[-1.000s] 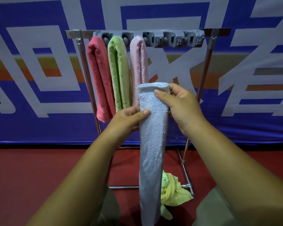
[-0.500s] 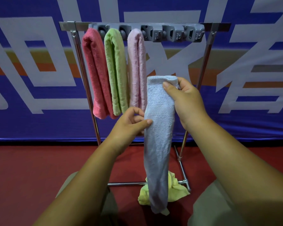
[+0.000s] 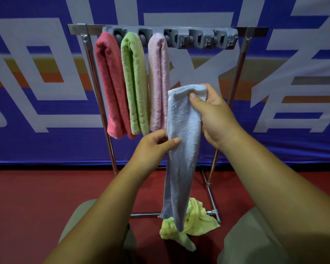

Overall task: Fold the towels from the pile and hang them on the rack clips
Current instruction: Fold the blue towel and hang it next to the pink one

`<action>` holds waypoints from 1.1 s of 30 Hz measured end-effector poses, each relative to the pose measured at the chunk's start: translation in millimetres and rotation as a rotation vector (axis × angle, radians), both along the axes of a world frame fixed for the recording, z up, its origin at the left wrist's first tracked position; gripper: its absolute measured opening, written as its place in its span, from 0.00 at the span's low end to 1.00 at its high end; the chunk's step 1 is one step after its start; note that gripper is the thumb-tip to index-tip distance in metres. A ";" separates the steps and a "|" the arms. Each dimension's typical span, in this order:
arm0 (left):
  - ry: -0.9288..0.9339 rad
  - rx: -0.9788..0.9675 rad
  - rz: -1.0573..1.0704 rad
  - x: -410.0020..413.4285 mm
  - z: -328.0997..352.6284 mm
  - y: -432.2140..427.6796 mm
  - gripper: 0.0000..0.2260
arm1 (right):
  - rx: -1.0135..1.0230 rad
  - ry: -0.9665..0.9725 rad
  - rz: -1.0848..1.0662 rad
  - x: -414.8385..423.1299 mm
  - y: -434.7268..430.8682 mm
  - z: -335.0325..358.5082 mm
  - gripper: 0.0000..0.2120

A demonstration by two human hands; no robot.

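Observation:
A light blue towel (image 3: 181,159), folded into a long narrow strip, hangs in front of the rack. My right hand (image 3: 215,119) grips its folded top end, thumb over the front. My left hand (image 3: 154,147) pinches the towel's left edge about a third of the way down. Behind it stands a metal rack (image 3: 242,54) with a grey clip bar (image 3: 204,39). Three folded towels hang from the left clips: a red towel (image 3: 111,86), a green towel (image 3: 135,82) and a pink towel (image 3: 158,82). The clips to the right hold nothing.
A crumpled yellow towel (image 3: 194,223) lies on the red floor (image 3: 36,206) by the rack's lower bar (image 3: 145,214). A blue banner with white shapes (image 3: 36,92) fills the wall behind. My knees in grey-green trousers show at the bottom.
The rack looks closer and larger. Both hands keep their hold on the blue towel; its top has shifted right, clear of the pink towel.

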State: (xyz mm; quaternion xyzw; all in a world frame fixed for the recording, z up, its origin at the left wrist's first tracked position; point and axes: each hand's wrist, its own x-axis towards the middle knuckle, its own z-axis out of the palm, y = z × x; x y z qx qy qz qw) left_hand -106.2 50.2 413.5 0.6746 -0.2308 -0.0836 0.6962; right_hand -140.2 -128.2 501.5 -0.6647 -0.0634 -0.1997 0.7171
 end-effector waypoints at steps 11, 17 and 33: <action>-0.111 0.050 0.056 2.3 -0.7 5.5 0.04 | -0.101 -0.007 0.027 0.9 -3.6 6.3 0.11; -0.078 -0.075 0.134 7.1 -5.6 1.8 0.21 | -0.093 -0.015 -0.027 5.1 -5.4 7.6 0.11; 0.108 -0.058 -0.228 -17.2 -17.3 -4.2 0.07 | 0.003 0.069 -0.152 23.5 -8.7 5.3 0.10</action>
